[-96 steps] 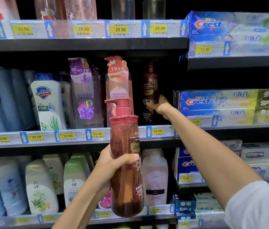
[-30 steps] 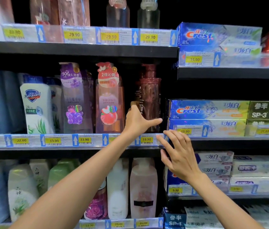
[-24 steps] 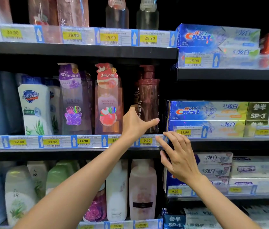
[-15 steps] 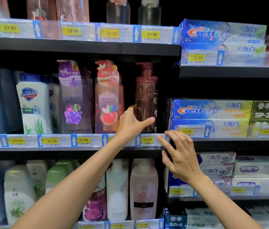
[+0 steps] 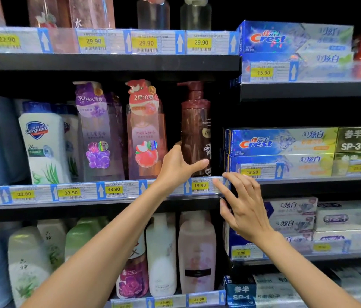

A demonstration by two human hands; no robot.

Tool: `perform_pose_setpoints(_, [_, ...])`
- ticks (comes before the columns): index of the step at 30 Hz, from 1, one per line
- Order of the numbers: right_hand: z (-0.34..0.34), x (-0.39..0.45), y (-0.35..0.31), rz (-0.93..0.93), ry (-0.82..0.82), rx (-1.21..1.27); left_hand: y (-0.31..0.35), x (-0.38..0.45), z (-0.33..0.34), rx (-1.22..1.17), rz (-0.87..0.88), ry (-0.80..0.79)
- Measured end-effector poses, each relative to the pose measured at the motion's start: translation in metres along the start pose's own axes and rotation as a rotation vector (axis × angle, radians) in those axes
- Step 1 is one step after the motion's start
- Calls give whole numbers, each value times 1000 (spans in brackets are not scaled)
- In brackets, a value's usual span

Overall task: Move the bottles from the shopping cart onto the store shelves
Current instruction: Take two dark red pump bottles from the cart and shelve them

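Forearms are reaching up from the bottom of the view toward the middle shelf (image 5: 108, 202), and nothing is being carried in either hand. Nearest of the two, the right hand (image 5: 245, 206) is hovering in front of the shelf edge with fingers spread and relaxed, its fingertips just beside the 19.90 price tag (image 5: 200, 186); whether they are touching the rail is hard to tell. Slightly farther in, the left hand (image 5: 178, 166) is sitting against the lower left side of the brown pump bottle (image 5: 196, 132), thumb stretched across the bottle's front and the other fingers hidden beside or behind it, so this is looking like a loose cupping hold, not a firm clamp.

That bottle is standing upright at the right end of the shelf, above the 19.90 tag, with the peach-pink bottle (image 5: 146, 134) beside it on the left and the Crest toothpaste boxes (image 5: 281, 142) near its right.

Judging from this, the placing step is finishing: the bottle is already bearing on the shelf. Next the left hand is needing to let go cleanly without tipping the tall, narrow bottle, then both hands are going back to the shopping cart, which is out of sight, for another bottle.
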State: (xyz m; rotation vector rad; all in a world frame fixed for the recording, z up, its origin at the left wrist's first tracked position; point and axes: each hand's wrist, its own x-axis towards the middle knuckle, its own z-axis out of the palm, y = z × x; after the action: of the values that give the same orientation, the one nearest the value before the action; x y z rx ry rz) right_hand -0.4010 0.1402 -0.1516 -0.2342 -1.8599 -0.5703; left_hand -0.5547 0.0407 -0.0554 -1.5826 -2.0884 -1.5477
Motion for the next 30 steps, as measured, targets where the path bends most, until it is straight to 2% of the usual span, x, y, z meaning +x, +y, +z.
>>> perform_pose_setpoints(6, [0, 0, -1, 16, -26, -16, 2, 1, -4, -78, -16, -157])
perform_pose_setpoints(10, [0, -2, -2, 29, -40, -11, 5, 0, -6, -2, 16, -165])
perform_pose_setpoints(15, [-2, -2, -5, 57, -76, -18, 9, -15, -1, 155, 76, 11])
perform_pose_setpoints(18, [-6, 1, -9, 124, -105, 40, 9, -27, -4, 216, 111, 37])
perform_pose_setpoints(20, [-14, 6, -13, 175, -133, 106, 9, -36, -14, 345, 218, 170])
perform_pose_setpoints(22, [-26, 13, -16, 215, -161, 171, 6, -43, -22, 430, 439, 287])
perform_pose_setpoints(24, [-42, 19, -15, 260, -217, 221, 1, -47, -25, 422, 623, 231])
perform_pose_setpoints(25, [-50, 21, -15, 295, -252, 243, 0, -49, -25, 414, 649, 175])
perform_pose_setpoints(30, [-104, 40, -11, 547, -457, 316, 16, -46, -32, 408, 588, -151])
